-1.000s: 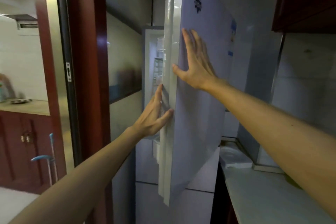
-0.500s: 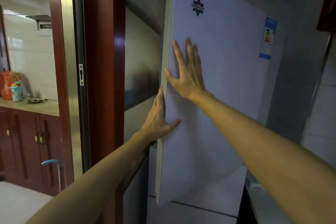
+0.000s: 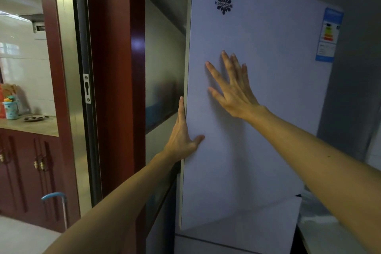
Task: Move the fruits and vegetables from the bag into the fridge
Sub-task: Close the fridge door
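Hands on the white fridge door (image 3: 257, 130).
Right hand (image 3: 233, 90) lay flat on the door front, fingers (image 3: 214, 72) spread and holding nothing; left hand (image 3: 182, 136) was open along the door's left edge, thumb on the front. Fridge contents were hidden; a blue label (image 3: 329, 34) sat at its upper right.

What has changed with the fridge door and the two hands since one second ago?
The fridge door has swung shut; the lit shelves seen through the gap are now hidden. The right hand stays flat on the door front, and the left hand stays at its left edge. Nothing was taken hold of or let go.
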The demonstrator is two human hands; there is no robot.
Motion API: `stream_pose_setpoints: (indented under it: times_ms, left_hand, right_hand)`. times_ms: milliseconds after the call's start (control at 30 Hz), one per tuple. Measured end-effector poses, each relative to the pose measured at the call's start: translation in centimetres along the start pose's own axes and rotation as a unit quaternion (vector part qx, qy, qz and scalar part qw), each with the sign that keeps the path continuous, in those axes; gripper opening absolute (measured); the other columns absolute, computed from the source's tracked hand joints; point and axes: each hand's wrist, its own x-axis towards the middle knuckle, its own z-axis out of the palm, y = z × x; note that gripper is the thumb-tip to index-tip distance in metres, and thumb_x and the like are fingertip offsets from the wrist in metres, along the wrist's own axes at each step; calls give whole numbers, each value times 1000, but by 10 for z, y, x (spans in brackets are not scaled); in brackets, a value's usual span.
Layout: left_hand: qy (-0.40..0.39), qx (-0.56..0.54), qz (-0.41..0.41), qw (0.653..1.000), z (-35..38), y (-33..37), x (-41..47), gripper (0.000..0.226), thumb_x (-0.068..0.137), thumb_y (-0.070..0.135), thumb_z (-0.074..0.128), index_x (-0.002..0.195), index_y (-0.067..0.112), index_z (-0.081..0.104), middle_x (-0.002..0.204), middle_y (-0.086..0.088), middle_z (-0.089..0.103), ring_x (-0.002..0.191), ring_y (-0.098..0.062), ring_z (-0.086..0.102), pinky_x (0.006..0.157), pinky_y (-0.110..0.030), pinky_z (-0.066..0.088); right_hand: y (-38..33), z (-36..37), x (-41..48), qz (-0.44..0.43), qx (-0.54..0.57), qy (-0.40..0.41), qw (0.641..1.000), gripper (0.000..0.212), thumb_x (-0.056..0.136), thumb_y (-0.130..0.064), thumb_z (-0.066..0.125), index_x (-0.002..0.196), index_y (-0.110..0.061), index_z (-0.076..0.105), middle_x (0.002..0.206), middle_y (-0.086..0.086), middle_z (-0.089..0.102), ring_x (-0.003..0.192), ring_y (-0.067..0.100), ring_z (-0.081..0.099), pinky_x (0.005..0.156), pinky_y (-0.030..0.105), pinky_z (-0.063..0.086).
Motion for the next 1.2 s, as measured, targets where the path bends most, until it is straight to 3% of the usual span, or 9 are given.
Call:
stream_pose_setpoints:
  times_ms: [133,233,433,633,733,933,1100,1200]
  left_hand:
    - [-10,-24,-33,999,1,-18,12,123,78,14,75,145,23,-27,154,10,16,137,-11,34,113,-43,33]
    - [-9,-31,-62,998,4,-38,24,123,79,14,75,145,27,-27,143,21,15,135,-6,30,114,-45,31]
    - [19,-47,-102,993,10,-68,47,120,78,14,76,148,26,-21,155,8,15,133,-3,25,112,-36,26]
    - [29,-83,-132,987,19,-101,71,117,69,30,77,150,25,-6,155,4,22,139,-8,29,113,-38,31]
    - [36,-96,-137,985,26,-116,85,116,66,30,78,150,26,-2,154,6,23,137,-4,28,113,-30,30]
    - [48,-110,-161,980,38,-145,103,115,63,38,79,150,28,3,153,7,25,136,-6,30,112,-32,31]
    - [63,-125,-179,974,47,-158,113,110,64,36,76,148,32,5,147,11,29,130,-4,33,101,-19,32]
    - [65,-135,-170,974,52,-164,118,109,65,32,76,148,34,5,140,16,29,128,-4,34,103,-25,34]
  right_hand:
    - [3,20,19,-20,-10,13,1000,61,100,-46,31,153,-34,4,161,10,-9,148,30,-10,116,58,-5]
    - [7,46,31,-34,-31,40,998,59,99,-44,31,153,-33,10,161,12,0,148,32,-4,116,60,-1]
    - [6,100,51,-27,-53,124,990,55,100,-38,31,153,-27,19,159,17,11,147,36,6,115,62,5]
    - [10,136,67,-29,-50,137,989,57,100,-39,28,154,-25,15,159,19,9,147,38,5,114,65,5]
    - [12,152,73,-30,-50,149,987,57,99,-37,30,153,-23,18,159,20,12,147,40,7,113,66,4]
    - [18,174,84,-36,-64,151,986,58,99,-39,26,153,-21,16,158,22,11,146,42,8,113,66,2]
    - [24,192,90,-29,-73,138,987,61,98,-39,25,154,-20,11,158,23,7,146,42,4,113,67,2]
    - [28,203,95,-25,-76,125,989,63,96,-37,26,154,-19,9,158,24,6,146,43,3,112,67,2]
